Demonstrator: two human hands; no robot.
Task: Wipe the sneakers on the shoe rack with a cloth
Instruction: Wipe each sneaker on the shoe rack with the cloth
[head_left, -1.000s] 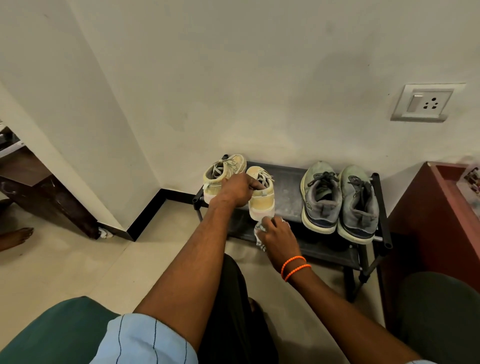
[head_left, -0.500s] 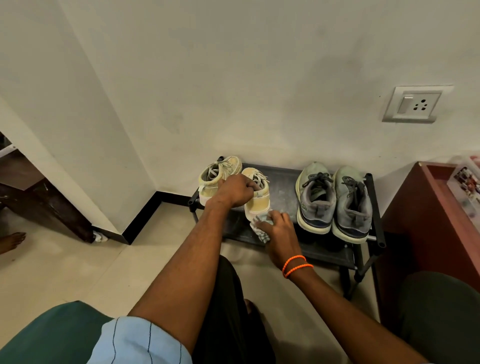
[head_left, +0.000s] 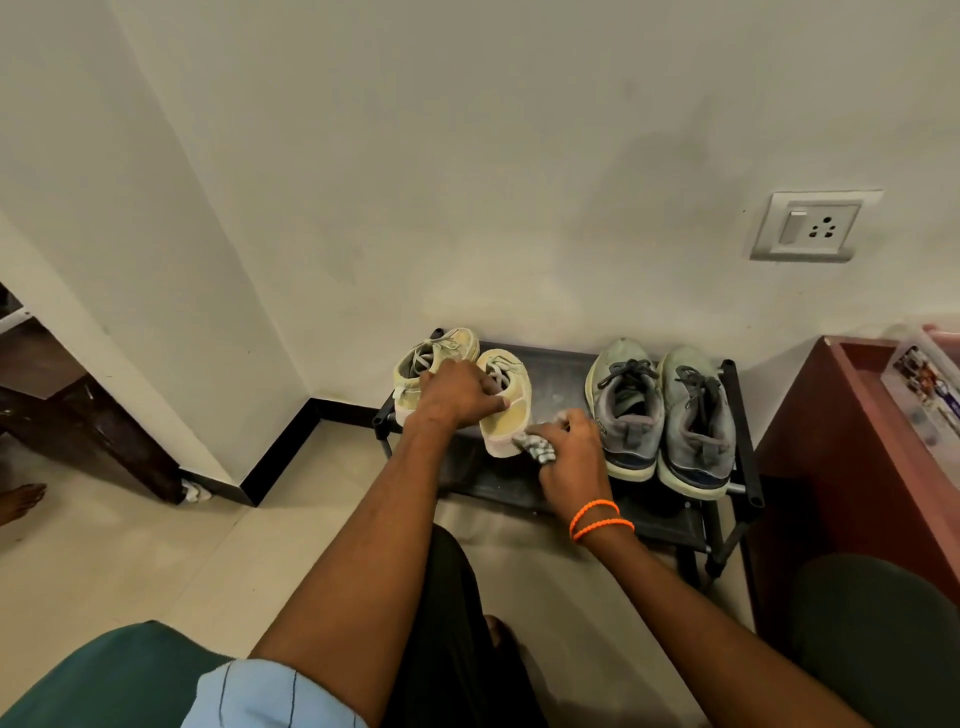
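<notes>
A black shoe rack (head_left: 556, 374) stands against the wall. On its left end are two pale yellow sneakers: the far one (head_left: 439, 358) rests on the shelf, the nearer one (head_left: 511, 410) is gripped at its collar by my left hand (head_left: 460, 395). My right hand (head_left: 569, 449), with orange bands on the wrist, is shut on a crumpled grey-and-white cloth (head_left: 535, 447) pressed against that sneaker's heel and right side. A pair of grey sneakers (head_left: 662, 410) sits side by side on the rack's right end.
A reddish wooden cabinet (head_left: 841, 467) stands right of the rack, with a clear box on top. A wall socket (head_left: 808, 226) is above. A dark wooden bench (head_left: 78, 415) lies at the left, a bare foot beside it. My knees fill the foreground.
My right hand with the cloth has moved from below the yellow sneaker's heel up and to the right along its side. The left hand has kept its hold on the sneaker.
</notes>
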